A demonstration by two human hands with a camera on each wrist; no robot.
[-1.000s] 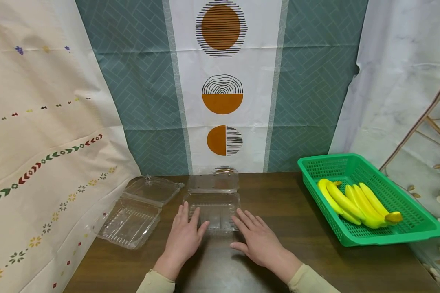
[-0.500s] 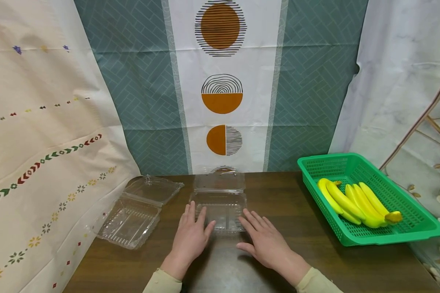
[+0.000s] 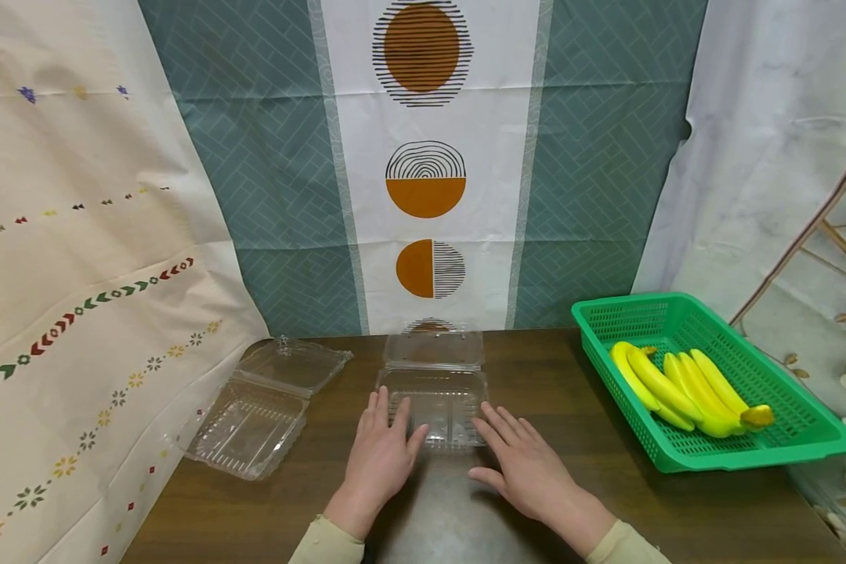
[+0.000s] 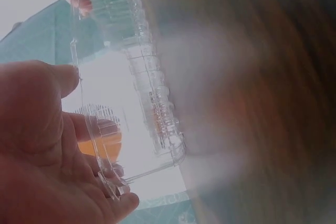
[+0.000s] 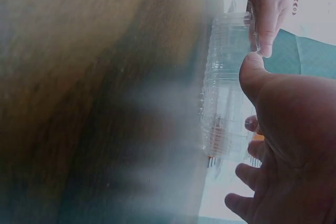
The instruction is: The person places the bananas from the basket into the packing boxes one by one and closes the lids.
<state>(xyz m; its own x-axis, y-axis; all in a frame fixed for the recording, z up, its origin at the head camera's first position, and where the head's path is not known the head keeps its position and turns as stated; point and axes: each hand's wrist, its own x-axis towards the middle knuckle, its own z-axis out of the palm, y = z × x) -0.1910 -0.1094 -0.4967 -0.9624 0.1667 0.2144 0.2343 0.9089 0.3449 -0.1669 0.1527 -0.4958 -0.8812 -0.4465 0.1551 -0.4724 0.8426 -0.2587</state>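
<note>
A clear plastic clamshell box (image 3: pixel 437 415) stands on the table in front of me, its lid (image 3: pixel 433 350) folded back toward the wall cloth. At its left side lies my left hand (image 3: pixel 379 462), fingers straight and touching the rim; the left wrist view has the thumb and fingers along the box edge. My right hand (image 3: pixel 529 470) is at the front right corner, fingers extended, thumb apart. In the right wrist view its fingers are spread beside the box wall (image 5: pixel 220 77); exact contact is hard to tell. Neither hand curls round anything.
A second clear clamshell box (image 3: pixel 250 427), lid raised, sits angled at the left by the patterned cloth. On the right, a green plastic basket (image 3: pixel 811 419) holds yellow bananas (image 3: pixel 677 392). Hanging cloths border the wooden table (image 3: pixel 550 392) at the back and sides.
Both hands and the middle clamshell box have shifted a little to the right together. The second box and the basket of bananas stay where they were.
</note>
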